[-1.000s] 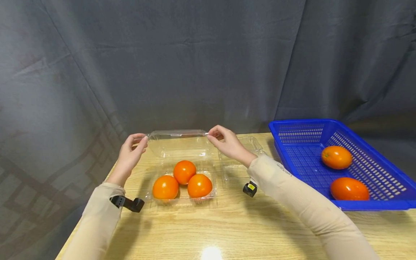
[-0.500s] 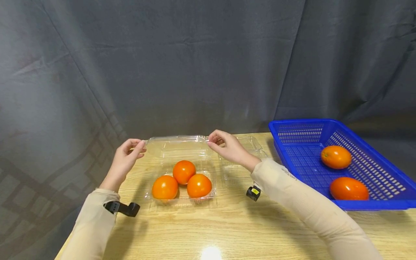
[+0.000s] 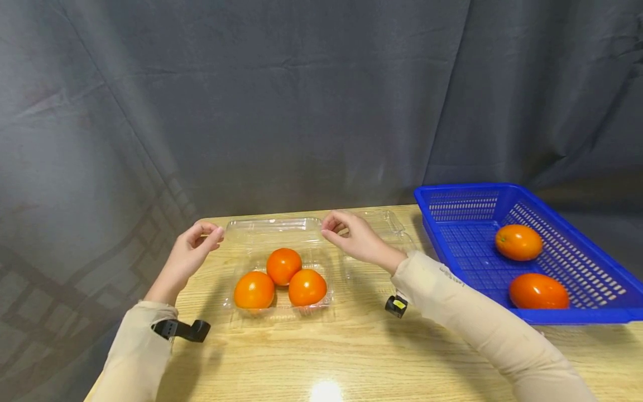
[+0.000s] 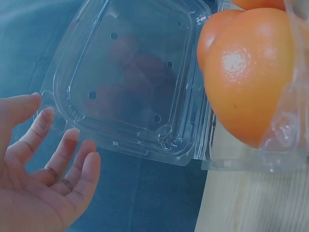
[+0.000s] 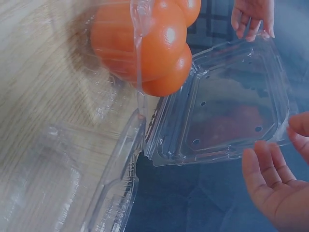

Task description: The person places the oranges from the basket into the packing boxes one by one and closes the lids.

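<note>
A clear plastic clamshell box (image 3: 281, 314) lies on the table with three oranges (image 3: 284, 267) grouped in its base. Its hinged lid (image 3: 273, 225) stands raised behind them. At the lid's left corner my left hand (image 3: 193, 252) pinches the edge between thumb and forefinger, other fingers loosely bent. My right hand (image 3: 356, 240) pinches the right corner the same way. In the left wrist view, the lid (image 4: 140, 82) has small round holes, and red shapes show faintly in it. The right wrist view shows both hands at opposite corners of the lid (image 5: 227, 106).
A second clear clamshell box (image 3: 379, 221) sits right of the first, partly behind the right hand. Farther right stands a blue perforated basket (image 3: 464, 240) holding two oranges (image 3: 519, 243). A dark grey curtain (image 3: 321, 111) hangs behind the wooden table (image 3: 281, 357).
Both hands and the lid's edge they pinch have moved lower in the head view. The lid looks flatter now. The oranges, the second box and the basket have stayed in place.
</note>
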### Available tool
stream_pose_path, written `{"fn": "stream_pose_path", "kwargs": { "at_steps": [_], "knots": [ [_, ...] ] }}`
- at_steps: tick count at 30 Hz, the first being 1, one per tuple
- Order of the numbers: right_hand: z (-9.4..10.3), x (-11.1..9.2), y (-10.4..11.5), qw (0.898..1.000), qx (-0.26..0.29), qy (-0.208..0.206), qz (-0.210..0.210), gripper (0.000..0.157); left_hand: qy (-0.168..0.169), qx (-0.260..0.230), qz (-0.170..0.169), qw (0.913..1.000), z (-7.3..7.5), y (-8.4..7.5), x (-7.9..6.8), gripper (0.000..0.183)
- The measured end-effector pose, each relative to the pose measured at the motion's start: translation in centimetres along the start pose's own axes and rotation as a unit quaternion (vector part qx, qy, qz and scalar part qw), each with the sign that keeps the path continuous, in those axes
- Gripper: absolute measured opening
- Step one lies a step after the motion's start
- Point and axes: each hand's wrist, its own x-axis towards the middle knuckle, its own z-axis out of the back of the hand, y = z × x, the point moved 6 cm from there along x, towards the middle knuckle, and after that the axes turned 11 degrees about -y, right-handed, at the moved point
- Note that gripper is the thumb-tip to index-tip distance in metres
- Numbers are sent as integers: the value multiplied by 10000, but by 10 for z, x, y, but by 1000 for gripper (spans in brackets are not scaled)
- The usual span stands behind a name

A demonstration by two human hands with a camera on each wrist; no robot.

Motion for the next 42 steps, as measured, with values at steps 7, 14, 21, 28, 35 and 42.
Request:
{"fn": "stream_pose_path", "kwargs": {
  "at_steps": [7, 14, 21, 28, 35, 42],
  "knots": [
    [-2, -5, 0, 10000, 7, 30, 9, 4, 28, 108, 74, 9999, 1, 4, -5, 32],
    [-5, -9, -2, 10000, -37, 37, 44, 5, 378, 192, 158, 9990, 0, 6, -7, 32],
    [-8, -11, -6, 9999, -46, 132, 95, 4, 603, 558, 75, 9966, -3, 8, -11, 33],
    [-11, -17, -8, 9987, -260, 406, 134, 3, 690, 661, 34, 9954, -2, 9, -14, 32],
    [-12, -22, -4, 9969, -444, 449, 470, 3, 744, 654, 32, 9951, -3, 14, -15, 29],
    [-14, -25, -6, 9931, -768, 489, 739, 3, 772, 563, -131, 9953, -6, 15, -17, 20]
  ]
}}
